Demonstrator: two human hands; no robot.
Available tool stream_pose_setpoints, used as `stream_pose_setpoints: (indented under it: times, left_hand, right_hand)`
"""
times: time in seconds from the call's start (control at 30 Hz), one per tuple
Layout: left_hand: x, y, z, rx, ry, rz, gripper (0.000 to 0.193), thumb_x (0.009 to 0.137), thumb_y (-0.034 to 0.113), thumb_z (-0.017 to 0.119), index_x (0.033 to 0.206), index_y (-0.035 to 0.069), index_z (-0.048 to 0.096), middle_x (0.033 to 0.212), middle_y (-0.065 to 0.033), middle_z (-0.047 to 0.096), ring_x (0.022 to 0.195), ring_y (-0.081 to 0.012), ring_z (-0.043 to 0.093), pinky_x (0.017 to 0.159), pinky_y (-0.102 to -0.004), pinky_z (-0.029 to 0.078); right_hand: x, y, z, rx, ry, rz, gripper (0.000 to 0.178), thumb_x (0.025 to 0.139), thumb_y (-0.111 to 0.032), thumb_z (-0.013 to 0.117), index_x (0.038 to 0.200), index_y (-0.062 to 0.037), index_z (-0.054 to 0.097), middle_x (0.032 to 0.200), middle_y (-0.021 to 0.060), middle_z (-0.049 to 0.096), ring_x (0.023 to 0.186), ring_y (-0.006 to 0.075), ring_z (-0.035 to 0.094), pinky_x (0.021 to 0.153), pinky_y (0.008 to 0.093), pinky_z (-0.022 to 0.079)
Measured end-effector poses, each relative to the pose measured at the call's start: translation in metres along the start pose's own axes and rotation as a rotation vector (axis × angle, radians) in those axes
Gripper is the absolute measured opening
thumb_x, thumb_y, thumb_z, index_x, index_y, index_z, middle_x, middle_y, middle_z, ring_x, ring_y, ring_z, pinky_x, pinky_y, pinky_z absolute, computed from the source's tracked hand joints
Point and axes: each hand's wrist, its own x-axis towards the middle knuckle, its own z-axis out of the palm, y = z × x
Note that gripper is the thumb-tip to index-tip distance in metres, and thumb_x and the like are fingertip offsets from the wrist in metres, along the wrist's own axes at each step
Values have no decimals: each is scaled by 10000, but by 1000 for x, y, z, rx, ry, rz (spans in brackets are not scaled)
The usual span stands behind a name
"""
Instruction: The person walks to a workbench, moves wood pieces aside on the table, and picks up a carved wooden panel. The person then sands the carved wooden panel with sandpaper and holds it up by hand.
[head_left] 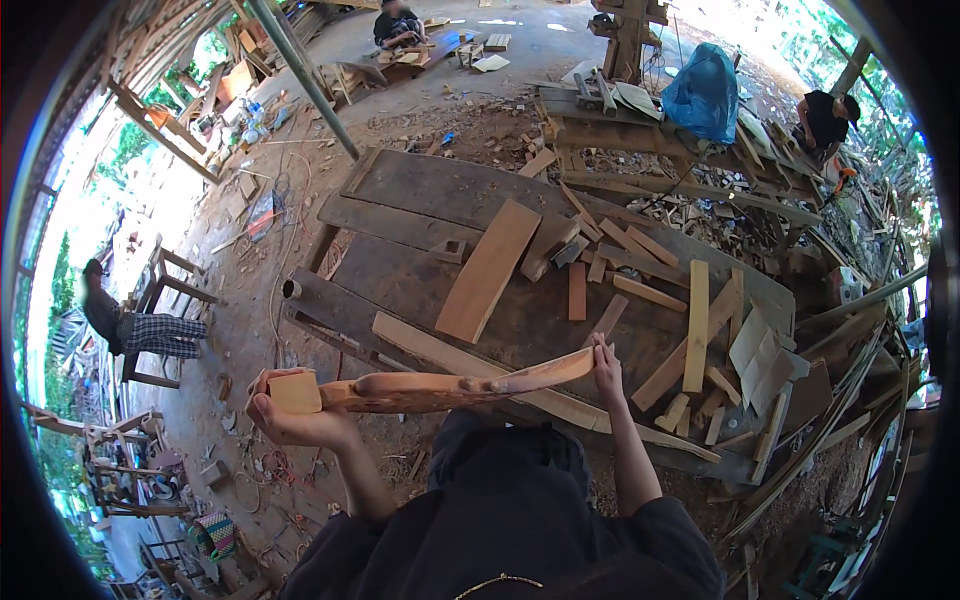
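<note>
A long, curved wooden piece (430, 390) with a knotty, rough lower edge is held level in front of my body, between both hands. My left hand (312, 430) is closed around its left end, where a pale squared block (296, 392) shows; whether block and curved piece are one cannot be told. At the thin right end, my right hand (607, 376) grips with its fingers pinched over the tip. Just beyond it, a long curved plank (420, 340) runs along the near side of the wooden workbench (390, 270).
On the bench lie a wide board (490, 270), a yellowish strip (697, 325), cardboard (765, 355) and several offcuts. A blue plastic bag (703, 95) rests on lumber behind. Other people are at the left (130, 320), far back (400, 25) and right (825, 120). Scraps litter the floor.
</note>
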Motion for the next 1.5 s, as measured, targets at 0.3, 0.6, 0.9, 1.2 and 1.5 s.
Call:
stream_pose_setpoints:
  times: [0.3, 0.6, 0.9, 1.2, 1.5]
  left_hand:
    - [-3, -2, 2, 25, 9, -23, 290, 944, 267, 413, 886, 0, 510, 811, -101, 540, 642, -195, 543, 531, -291, 457]
    - [-6, -1, 8, 11, -31, 2, 278, 932, 264, 432, 894, 5, 526, 791, -106, 547, 651, -190, 552, 534, -293, 459]
    - [-2, -2, 12, 34, -22, -14, 292, 935, 296, 445, 896, 14, 510, 775, -97, 544, 623, -182, 550, 498, -283, 448]
    - [-2, -3, 21, 46, -27, -13, 305, 935, 308, 463, 877, 12, 504, 726, -91, 534, 618, -173, 538, 487, -281, 451]
    - [3, -10, 20, 5, -17, -30, 285, 950, 291, 475, 864, 20, 498, 739, -85, 541, 620, -156, 540, 497, -276, 467]
  right_hand:
    - [-6, 4, 2, 178, 112, 18, 411, 1032, -260, 383, 1405, -107, 462, 1530, 40, 333, 1458, 252, 158, 1162, 407, 34]
    - [-18, 3, 4, 194, 50, 26, 422, 1029, -271, 378, 1417, -120, 446, 1542, 55, 303, 1466, 221, 110, 1144, 436, -43]
    - [-30, 7, 1, 136, 24, -9, 402, 1026, -260, 389, 1410, -166, 466, 1549, 18, 295, 1475, 257, 65, 1123, 514, -96]
    - [-17, 36, 0, 292, 108, 128, 406, 1019, -195, 409, 1345, 36, 480, 1398, 120, 497, 1346, 204, 389, 1099, 283, 275]
    - [-2, 30, -11, 591, -66, 180, 355, 1015, -232, 444, 1239, 13, 570, 1144, 84, 633, 1070, 163, 596, 933, 294, 468]
